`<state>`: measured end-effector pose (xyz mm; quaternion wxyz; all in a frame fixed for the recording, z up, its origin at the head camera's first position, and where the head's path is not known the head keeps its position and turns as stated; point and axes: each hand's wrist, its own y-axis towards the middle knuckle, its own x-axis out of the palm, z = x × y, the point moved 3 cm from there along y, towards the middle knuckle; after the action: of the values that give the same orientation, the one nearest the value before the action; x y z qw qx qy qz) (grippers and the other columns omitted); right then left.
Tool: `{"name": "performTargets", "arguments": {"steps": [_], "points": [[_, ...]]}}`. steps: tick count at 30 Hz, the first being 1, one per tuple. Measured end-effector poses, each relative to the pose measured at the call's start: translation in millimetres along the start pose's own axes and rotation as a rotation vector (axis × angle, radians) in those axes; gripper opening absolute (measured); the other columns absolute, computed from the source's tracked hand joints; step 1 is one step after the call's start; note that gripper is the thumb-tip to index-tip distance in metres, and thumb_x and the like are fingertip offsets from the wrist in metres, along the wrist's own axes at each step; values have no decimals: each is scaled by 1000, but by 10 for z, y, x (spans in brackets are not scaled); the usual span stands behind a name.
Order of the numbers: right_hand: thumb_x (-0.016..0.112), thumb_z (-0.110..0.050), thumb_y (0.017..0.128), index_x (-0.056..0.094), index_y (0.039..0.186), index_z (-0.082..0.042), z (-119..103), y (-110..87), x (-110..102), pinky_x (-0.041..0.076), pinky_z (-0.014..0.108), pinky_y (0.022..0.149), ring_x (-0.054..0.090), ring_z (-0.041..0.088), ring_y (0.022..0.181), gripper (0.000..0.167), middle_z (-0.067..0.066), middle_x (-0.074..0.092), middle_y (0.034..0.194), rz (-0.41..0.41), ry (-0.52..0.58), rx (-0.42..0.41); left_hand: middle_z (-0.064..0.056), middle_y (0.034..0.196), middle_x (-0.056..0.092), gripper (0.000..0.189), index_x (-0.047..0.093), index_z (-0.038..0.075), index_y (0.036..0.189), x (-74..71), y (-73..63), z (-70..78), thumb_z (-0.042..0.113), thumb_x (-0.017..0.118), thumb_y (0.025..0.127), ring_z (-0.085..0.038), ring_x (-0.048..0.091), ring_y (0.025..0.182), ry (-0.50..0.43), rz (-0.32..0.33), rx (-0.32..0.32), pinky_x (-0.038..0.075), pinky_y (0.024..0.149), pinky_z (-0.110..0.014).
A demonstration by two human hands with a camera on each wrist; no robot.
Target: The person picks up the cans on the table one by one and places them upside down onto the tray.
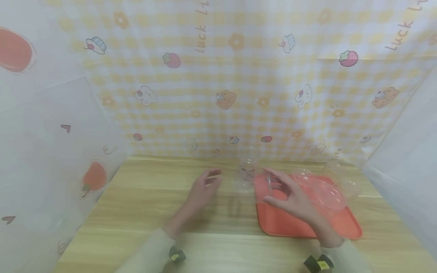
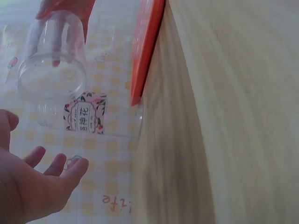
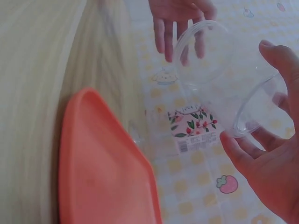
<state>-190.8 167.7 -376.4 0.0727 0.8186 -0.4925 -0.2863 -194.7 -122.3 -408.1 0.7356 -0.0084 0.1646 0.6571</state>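
My right hand (image 1: 290, 197) grips a clear plastic cup (image 2: 51, 60) by one end, thumb on one side and fingers on the other. The cup's opposite round end (image 3: 205, 56) points toward my left hand (image 1: 203, 189). That left hand holds nothing; its fingers are spread and loosely bent, a short way from the cup. Behind the cup stands a clear bottle with a pink floral label (image 2: 86, 112), bearing printed characters. The bottle's label also shows in the right wrist view, partly behind the cup. Glare blurs the cup's outline in the head view.
A red tray (image 1: 273, 227) lies under and beyond my right hand. Several clear plastic containers sit on and around it, one a round bowl-like piece (image 1: 329, 195). The wooden table (image 1: 153, 212) ends at a patterned checked cloth (image 1: 191, 83) hanging behind.
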Motion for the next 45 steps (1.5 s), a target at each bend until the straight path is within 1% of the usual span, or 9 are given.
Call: {"name": "performTargets", "arguments": {"steps": [4, 7, 13, 16, 18, 25, 31, 40, 45], "points": [[82, -2, 85, 46, 152, -12, -45, 4, -62, 46, 31, 104, 49, 20, 132, 77, 6, 46, 152, -14, -43, 18, -14, 143, 55, 41, 54, 5, 141, -69, 20, -18, 19, 61, 103, -39, 54, 126, 58, -55, 29, 49, 101, -48], [83, -11, 86, 47, 152, -14, -81, -8, -122, 48, 34, 103, 52, 21, 129, 76, 5, 47, 152, -24, -108, 48, -15, 143, 54, 42, 54, 3, 140, -111, 45, -30, 17, 63, 102, -43, 53, 127, 106, -83, 51, 48, 103, -49], [83, -31, 88, 47, 152, -30, -155, -46, -246, 54, 43, 94, 59, 22, 121, 74, -7, 50, 148, -50, -309, 114, -12, 141, 55, 43, 56, 7, 139, -175, 71, -15, 21, 66, 100, -42, 53, 127, 234, -142, 38, 46, 104, -51], [82, -31, 89, 46, 153, -32, -176, -42, -277, 54, 47, 93, 60, 24, 120, 73, -5, 50, 148, -78, -322, 105, -11, 141, 56, 43, 58, 9, 138, -197, 81, -4, 22, 68, 98, -41, 53, 127, 302, -173, 43, 46, 104, -52], [82, -34, 88, 46, 152, -35, -187, -40, -305, 55, 45, 91, 61, 22, 118, 73, -8, 51, 147, -84, -370, 96, -10, 141, 56, 44, 58, 10, 138, -206, 88, -5, 23, 69, 98, -40, 53, 127, 342, -186, 54, 47, 103, -51], [83, -32, 87, 47, 153, -29, -222, -9, -375, 52, 42, 98, 60, 19, 118, 75, -7, 51, 146, -126, -368, 74, -10, 144, 54, 52, 55, 12, 143, -222, 129, 9, 30, 70, 97, -36, 51, 129, 479, -203, 50, 45, 105, -51], [83, -41, 86, 47, 152, -33, -265, -5, -397, 54, 48, 93, 59, 25, 120, 75, -5, 50, 148, -143, -436, 85, -10, 147, 52, 58, 52, 10, 146, -205, 192, 30, 36, 69, 97, -30, 46, 135, 590, -198, 94, 36, 112, -49], [81, -49, 85, 48, 152, -29, -334, 11, -449, 52, 53, 92, 56, 27, 123, 77, 2, 48, 150, -184, -522, 117, -12, 150, 48, 64, 48, 9, 150, -167, 300, 154, 43, 66, 98, -30, 45, 137, 695, -224, 119, 36, 112, -48], [81, -50, 85, 51, 151, -25, -376, 48, -476, 51, 55, 92, 54, 29, 124, 77, 8, 47, 151, -211, -546, 116, -15, 152, 46, 67, 46, 7, 151, -149, 366, 246, 43, 66, 98, -33, 42, 138, 700, -233, 141, 36, 113, -50]]}}
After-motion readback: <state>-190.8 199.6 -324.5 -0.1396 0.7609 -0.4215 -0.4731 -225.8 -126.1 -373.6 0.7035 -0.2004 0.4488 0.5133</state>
